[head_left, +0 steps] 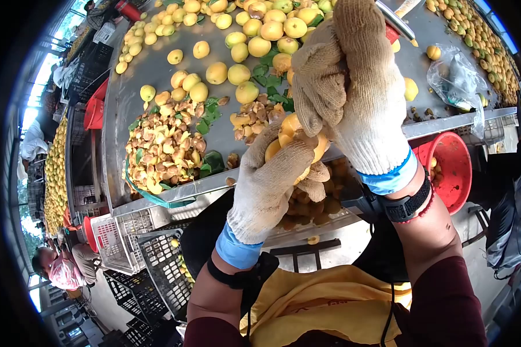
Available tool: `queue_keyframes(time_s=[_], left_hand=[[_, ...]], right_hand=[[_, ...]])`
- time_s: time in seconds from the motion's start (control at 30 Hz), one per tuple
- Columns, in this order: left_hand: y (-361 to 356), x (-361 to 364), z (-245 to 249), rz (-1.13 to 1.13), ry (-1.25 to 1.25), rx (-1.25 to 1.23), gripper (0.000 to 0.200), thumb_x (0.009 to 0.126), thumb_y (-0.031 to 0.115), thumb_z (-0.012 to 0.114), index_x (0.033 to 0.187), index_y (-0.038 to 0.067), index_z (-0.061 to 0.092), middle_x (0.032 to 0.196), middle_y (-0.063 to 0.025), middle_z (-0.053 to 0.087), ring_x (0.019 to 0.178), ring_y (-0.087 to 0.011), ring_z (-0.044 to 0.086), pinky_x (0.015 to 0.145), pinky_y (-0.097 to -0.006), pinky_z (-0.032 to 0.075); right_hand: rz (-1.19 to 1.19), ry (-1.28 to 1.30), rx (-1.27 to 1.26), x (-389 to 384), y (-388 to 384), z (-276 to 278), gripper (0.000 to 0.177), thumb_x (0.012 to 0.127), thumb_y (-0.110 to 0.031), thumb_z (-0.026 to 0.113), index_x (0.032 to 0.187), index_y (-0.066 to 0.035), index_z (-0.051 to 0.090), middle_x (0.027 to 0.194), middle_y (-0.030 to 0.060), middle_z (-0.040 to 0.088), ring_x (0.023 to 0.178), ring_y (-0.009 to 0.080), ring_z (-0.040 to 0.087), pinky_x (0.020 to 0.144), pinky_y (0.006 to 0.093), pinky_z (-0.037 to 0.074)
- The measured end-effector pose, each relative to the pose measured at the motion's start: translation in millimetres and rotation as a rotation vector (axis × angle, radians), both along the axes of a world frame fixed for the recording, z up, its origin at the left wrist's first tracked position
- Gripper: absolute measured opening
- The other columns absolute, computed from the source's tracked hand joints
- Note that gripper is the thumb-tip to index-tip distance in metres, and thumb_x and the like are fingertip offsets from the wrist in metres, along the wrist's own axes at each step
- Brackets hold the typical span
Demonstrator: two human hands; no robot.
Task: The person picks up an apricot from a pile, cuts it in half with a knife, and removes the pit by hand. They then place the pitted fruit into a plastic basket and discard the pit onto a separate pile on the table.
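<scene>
My left hand (277, 179), in a knitted glove, curls around several pieces of yellow peach (290, 128) just over the table's near edge. Close above it is my gloved right hand (335, 81), its fingers bent inward; whatever they hold is hidden by the glove. A shiny metal tool (398, 22) and a red piece (392, 33) show beside its upper edge. In front of my hands, whole yellow peaches (260, 47) spread over the metal table (173, 75). A heap of brown and yellow scraps (167, 144) lies to the left, with green leaves among it.
A red bucket (452, 173) stands at the right beneath the table edge. On the tabletop at right is a clear plastic bag (457, 81). Black crates (165, 260) and a white crate (113, 240) stand at lower left, near a seated person (64, 269).
</scene>
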State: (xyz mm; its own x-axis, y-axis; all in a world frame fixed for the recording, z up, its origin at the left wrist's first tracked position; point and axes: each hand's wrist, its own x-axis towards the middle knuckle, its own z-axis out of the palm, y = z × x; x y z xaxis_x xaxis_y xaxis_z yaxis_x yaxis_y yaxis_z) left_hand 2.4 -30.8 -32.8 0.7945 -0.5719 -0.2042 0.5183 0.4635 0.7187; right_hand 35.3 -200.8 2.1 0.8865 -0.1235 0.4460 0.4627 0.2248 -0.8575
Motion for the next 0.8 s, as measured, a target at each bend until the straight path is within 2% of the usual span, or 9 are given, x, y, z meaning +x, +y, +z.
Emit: queue_keyframes(time_s=[0.1, 0.3, 0.43, 0.5, 0.57, 0.63, 0.7, 0.73, 0.8], left_hand=[[-4, -4, 4, 0.103, -0.066, 0.229, 0.040, 0.098, 0.007, 0.071, 0.135, -0.002, 0.060, 0.116, -0.0102, 0.070, 0.099, -0.0163, 0.072, 0.078, -0.0284, 0.063], [-3, -3, -4, 0.229, -0.106, 0.264, 0.038, 0.097, 0.006, 0.072, 0.133, -0.002, 0.062, 0.113, -0.0084, 0.071, 0.093, -0.0132, 0.071, 0.079, -0.0256, 0.061], [-2, 1, 10, 0.189, -0.131, 0.305, 0.038, 0.097, 0.007, 0.073, 0.133, -0.002, 0.062, 0.110, -0.0091, 0.071, 0.092, -0.0127, 0.070, 0.078, -0.0251, 0.060], [-3, 2, 23, 0.176, -0.123, 0.477, 0.039, 0.097, 0.008, 0.073, 0.132, -0.003, 0.062, 0.107, -0.0096, 0.071, 0.088, -0.0122, 0.070, 0.074, -0.0245, 0.059], [-1, 1, 21, 0.187, -0.150, 0.446, 0.039, 0.097, 0.008, 0.073, 0.133, -0.003, 0.061, 0.106, -0.0098, 0.071, 0.086, -0.0121, 0.070, 0.072, -0.0243, 0.059], [-1, -1, 20, 0.197, -0.174, 0.415, 0.040, 0.097, 0.009, 0.073, 0.133, -0.002, 0.061, 0.105, -0.0100, 0.071, 0.083, -0.0120, 0.069, 0.070, -0.0241, 0.058], [-3, -4, 20, 0.228, -0.095, 0.331, 0.040, 0.098, 0.008, 0.072, 0.135, -0.002, 0.059, 0.105, -0.0092, 0.071, 0.082, -0.0121, 0.069, 0.068, -0.0238, 0.058], [-4, -5, 18, 0.230, -0.098, 0.328, 0.040, 0.098, 0.008, 0.072, 0.135, -0.002, 0.059, 0.105, -0.0092, 0.071, 0.082, -0.0121, 0.069, 0.068, -0.0238, 0.058], [-5, -4, 16, 0.272, -0.110, 0.232, 0.040, 0.099, 0.008, 0.071, 0.136, -0.001, 0.059, 0.106, -0.0081, 0.071, 0.082, -0.0121, 0.070, 0.069, -0.0245, 0.059]], right_hand=[[0.001, -0.031, -0.028, 0, 0, -4, 0.034, 0.109, -0.029, 0.052, 0.131, -0.006, 0.063, 0.083, 0.0019, 0.066, 0.065, 0.0122, 0.064, 0.057, 0.0258, 0.051], [0.024, -0.111, -0.087, 8, 9, -2, 0.040, 0.110, -0.038, 0.047, 0.127, -0.005, 0.063, 0.092, 0.0068, 0.067, 0.077, 0.0178, 0.068, 0.065, 0.0303, 0.057], [0.029, -0.158, -0.122, 13, 10, -5, 0.046, 0.111, -0.044, 0.043, 0.124, -0.004, 0.063, 0.098, 0.0101, 0.068, 0.085, 0.0215, 0.071, 0.070, 0.0333, 0.060], [0.034, -0.173, -0.136, 23, 3, -13, 0.047, 0.111, -0.045, 0.042, 0.123, -0.004, 0.062, 0.100, 0.0109, 0.068, 0.087, 0.0225, 0.072, 0.072, 0.0341, 0.061], [0.807, -0.117, 0.464, 44, -14, -28, 0.047, 0.110, -0.051, 0.038, 0.108, -0.009, 0.061, 0.087, 0.0054, 0.059, 0.069, 0.0197, 0.063, 0.055, 0.0340, 0.054], [0.635, 0.010, 0.416, 30, -3, -17, 0.045, 0.109, -0.053, 0.039, 0.098, -0.013, 0.057, 0.083, 0.0035, 0.056, 0.061, 0.0199, 0.057, 0.047, 0.0364, 0.048], [0.374, -0.070, 0.564, 27, 9, -19, 0.035, 0.111, -0.032, 0.053, 0.122, -0.003, 0.067, 0.093, 0.0069, 0.072, 0.075, 0.0140, 0.071, 0.064, 0.0258, 0.057], [0.049, -0.023, 0.225, 23, 10, -16, 0.033, 0.106, -0.024, 0.060, 0.130, -0.002, 0.065, 0.101, 0.0075, 0.074, 0.084, 0.0163, 0.073, 0.073, 0.0275, 0.058], [0.128, -0.041, 0.291, 22, 11, -13, 0.032, 0.105, -0.021, 0.060, 0.130, -0.002, 0.065, 0.103, 0.0080, 0.074, 0.086, 0.0169, 0.073, 0.074, 0.0280, 0.059]])
